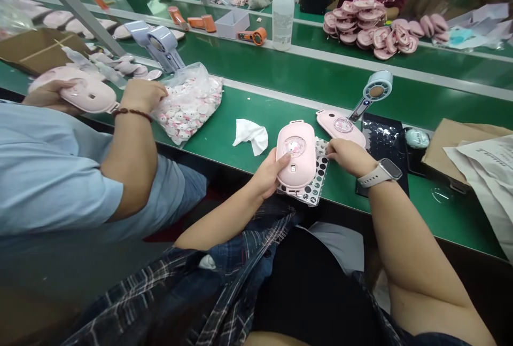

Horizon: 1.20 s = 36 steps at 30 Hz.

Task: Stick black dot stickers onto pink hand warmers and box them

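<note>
My left hand [267,174] grips a pink oval casing [296,154] with a round clear window, held upright at the near edge of the green bench [304,81]. Under the casing lies a white sheet of black round stickers [316,175]. My right hand [348,155], with a white watch on the wrist, rests its fingertips on that sheet's upper right edge, just below a second pink casing [340,127] lying flat on the bench.
A co-worker in a light blue shirt [48,175] on my left holds another pink casing [86,94] beside a clear bag of small parts [188,103]. Crumpled white tissue [251,135], a black mat [385,138], a grey-blue fan [374,92], stacked pink parts [368,28], a plastic bottle [282,17].
</note>
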{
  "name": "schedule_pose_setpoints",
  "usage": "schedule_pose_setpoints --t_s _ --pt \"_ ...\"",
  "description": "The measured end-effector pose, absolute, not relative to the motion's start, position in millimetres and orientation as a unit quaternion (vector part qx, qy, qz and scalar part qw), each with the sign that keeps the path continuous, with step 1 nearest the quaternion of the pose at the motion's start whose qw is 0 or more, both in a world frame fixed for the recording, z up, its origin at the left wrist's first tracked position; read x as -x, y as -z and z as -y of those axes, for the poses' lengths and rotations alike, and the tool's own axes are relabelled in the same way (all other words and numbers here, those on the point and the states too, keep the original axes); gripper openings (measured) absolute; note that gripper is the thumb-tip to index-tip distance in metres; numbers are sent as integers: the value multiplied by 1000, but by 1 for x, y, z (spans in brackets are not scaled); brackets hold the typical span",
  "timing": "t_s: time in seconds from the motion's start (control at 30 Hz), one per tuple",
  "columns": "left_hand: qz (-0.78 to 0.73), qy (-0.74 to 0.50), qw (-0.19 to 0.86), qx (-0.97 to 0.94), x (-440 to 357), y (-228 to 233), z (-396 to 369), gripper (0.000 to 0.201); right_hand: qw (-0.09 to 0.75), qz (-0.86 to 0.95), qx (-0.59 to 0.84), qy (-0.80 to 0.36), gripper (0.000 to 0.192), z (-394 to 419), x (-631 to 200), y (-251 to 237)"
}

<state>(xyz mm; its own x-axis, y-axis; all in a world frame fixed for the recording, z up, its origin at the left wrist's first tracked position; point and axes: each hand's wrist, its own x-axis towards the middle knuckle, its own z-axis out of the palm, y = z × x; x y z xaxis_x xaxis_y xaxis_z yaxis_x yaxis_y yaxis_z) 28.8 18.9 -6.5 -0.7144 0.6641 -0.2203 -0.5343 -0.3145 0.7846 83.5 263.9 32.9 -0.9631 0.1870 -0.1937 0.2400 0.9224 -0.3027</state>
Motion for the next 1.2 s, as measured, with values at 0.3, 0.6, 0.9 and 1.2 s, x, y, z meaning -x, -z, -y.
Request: schedule_pose_setpoints --t_s 0.3,0.6,0.9,1.2 --pt "-500 -796 320 -119 -34 20 -22 69 -120 -855 -143 483 14 -249 -139 -46" --pt "-592 -724 222 -275 -65 -5 -21 73 -183 -730 -213 624 23 -171 -180 -58" --pt "-610 -707 200 -297 -80 -7 -22 77 -257 -749 -218 570 14 -145 -192 -58" --pt "-604 -709 200 -306 -80 -1 -22 83 -269 -805 -192 492 8 -144 -193 -53"
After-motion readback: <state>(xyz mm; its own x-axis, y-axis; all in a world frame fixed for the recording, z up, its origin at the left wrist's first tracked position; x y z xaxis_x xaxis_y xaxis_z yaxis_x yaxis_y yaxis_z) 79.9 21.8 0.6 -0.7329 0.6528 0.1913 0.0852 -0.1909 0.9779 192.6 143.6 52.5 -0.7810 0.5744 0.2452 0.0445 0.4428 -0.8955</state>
